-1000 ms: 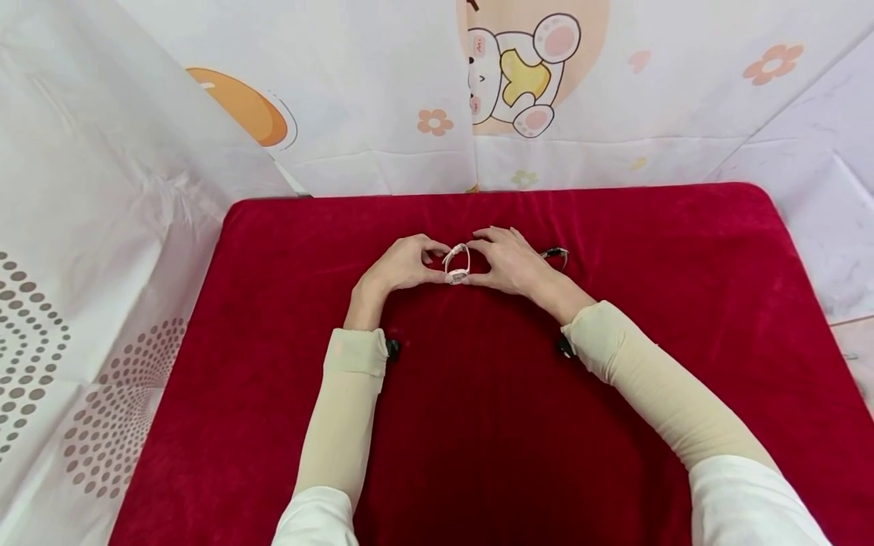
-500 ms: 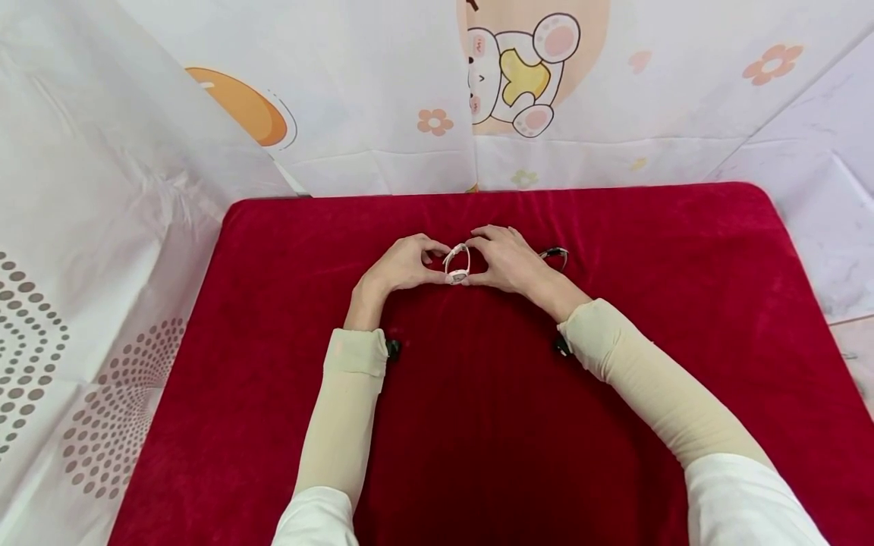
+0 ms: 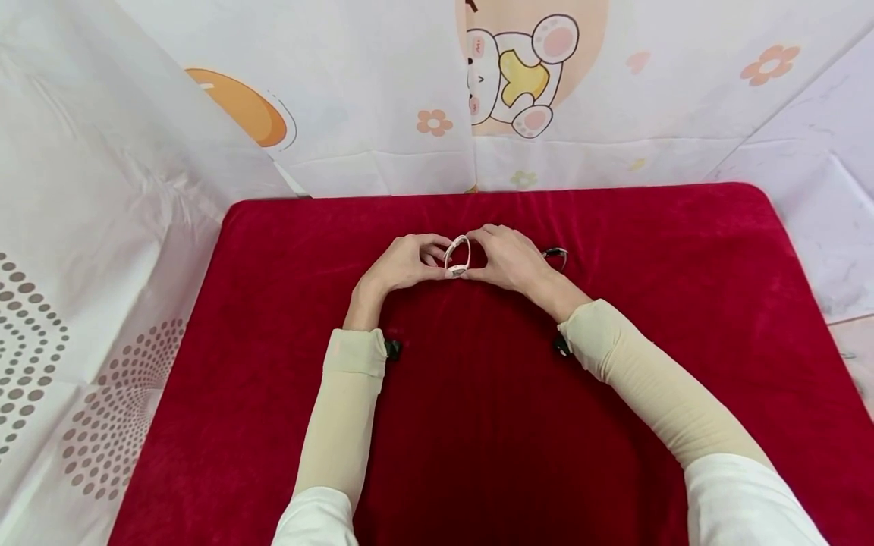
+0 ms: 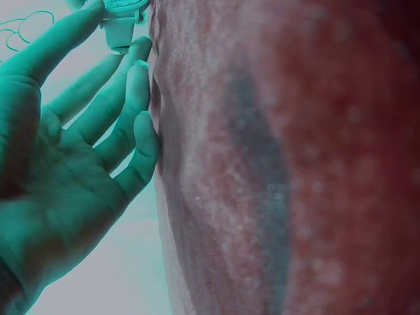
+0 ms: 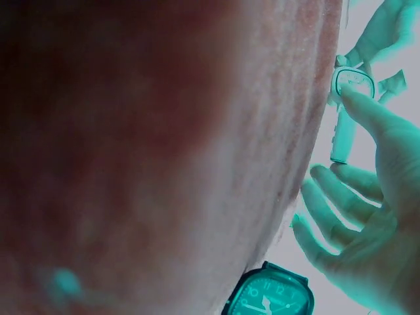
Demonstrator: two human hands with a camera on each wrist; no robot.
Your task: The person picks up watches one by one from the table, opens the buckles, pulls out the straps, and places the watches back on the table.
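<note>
Both hands meet over the middle of the red cloth (image 3: 478, 425) and hold a small pale pink watch (image 3: 457, 256) between them. My left hand (image 3: 408, 262) pinches the watch's left side with thumb and forefinger. In the left wrist view the left hand (image 4: 72, 151) keeps its other fingers fairly straight below the watch (image 4: 121, 14). My right hand (image 3: 508, 258) pinches the right side. The right wrist view shows the right hand (image 5: 374, 216) with its thumb on the watch's face (image 5: 353, 82), the strap hanging below.
A dark watch (image 3: 556, 254) with a black dial (image 5: 272, 295) lies on the cloth just behind my right wrist. White printed sheets (image 3: 382, 91) stand around the cloth at the back and both sides. Bare red cloth spreads in front of the hands.
Both hands have drawn slightly closer together and raised the pale watch a little, so its loop stands more upright. The dark watch has not moved.
</note>
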